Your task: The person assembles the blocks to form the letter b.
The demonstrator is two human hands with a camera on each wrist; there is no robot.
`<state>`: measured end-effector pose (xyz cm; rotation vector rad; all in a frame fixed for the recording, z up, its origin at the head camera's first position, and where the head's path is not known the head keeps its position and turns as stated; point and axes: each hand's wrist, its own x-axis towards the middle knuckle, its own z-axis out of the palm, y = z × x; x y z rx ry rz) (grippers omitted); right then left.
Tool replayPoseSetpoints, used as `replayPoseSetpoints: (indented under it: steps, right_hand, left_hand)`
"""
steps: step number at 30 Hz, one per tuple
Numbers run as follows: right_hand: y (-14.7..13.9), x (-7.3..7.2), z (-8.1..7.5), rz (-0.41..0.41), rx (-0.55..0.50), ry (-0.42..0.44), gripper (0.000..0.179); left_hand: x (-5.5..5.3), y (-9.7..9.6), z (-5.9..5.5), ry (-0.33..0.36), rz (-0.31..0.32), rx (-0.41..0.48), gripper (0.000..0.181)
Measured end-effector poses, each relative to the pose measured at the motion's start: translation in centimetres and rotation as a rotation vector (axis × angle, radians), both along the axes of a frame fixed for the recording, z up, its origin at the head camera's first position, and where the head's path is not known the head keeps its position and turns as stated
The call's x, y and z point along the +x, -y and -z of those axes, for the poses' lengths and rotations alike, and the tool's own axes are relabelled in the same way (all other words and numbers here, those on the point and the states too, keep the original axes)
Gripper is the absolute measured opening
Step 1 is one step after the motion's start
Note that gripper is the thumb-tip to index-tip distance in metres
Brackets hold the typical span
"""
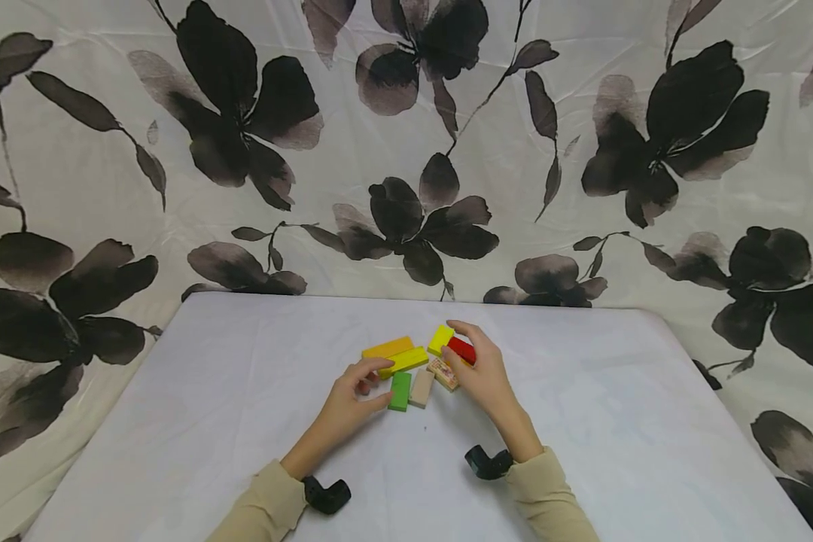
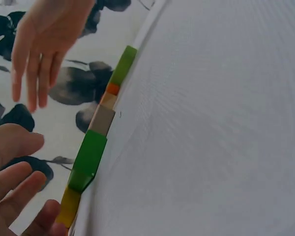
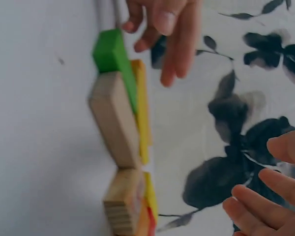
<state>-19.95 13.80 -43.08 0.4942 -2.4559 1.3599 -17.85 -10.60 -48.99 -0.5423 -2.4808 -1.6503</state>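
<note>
My left hand (image 1: 352,391) is at the left of a loose group of small rectangular blocks, fingers relaxed and apart around the near-left side. Nearest to it are a bright yellow block (image 1: 409,360) and a green block (image 1: 400,392). An orange-yellow block (image 1: 388,346) lies behind the yellow one. A plain wooden block (image 1: 421,388) lies beside the green. On the right side, my right hand (image 1: 482,374) hovers around a red block (image 1: 462,350), partly covering it, with spread fingers (image 3: 258,204) holding nothing. Close by are another yellow block (image 1: 440,339) and a patterned wooden block (image 1: 443,374).
The blocks lie on a white-covered table (image 1: 244,361), toward its far edge. Behind it hangs a white cloth (image 1: 508,165) with dark printed flowers. Each wrist wears a black camera, one on the left (image 1: 327,497) and one on the right (image 1: 489,462).
</note>
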Motion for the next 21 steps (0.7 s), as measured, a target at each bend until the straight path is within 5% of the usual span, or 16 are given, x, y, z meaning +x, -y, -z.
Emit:
replayPoseSetpoints:
  steps: [7,21]
  right_hand:
    - [1.2,0.2,2.2,-0.093,0.083,0.038,0.033]
    - [1.6,0.7,4.0,-0.199,0.25,0.115,0.033]
  left_hand:
    - [0.0,-0.1,1.1,-0.044,0.053,-0.152,0.057]
    - [0.3,0.0,1.5,-0.114,0.07,-0.275,0.055]
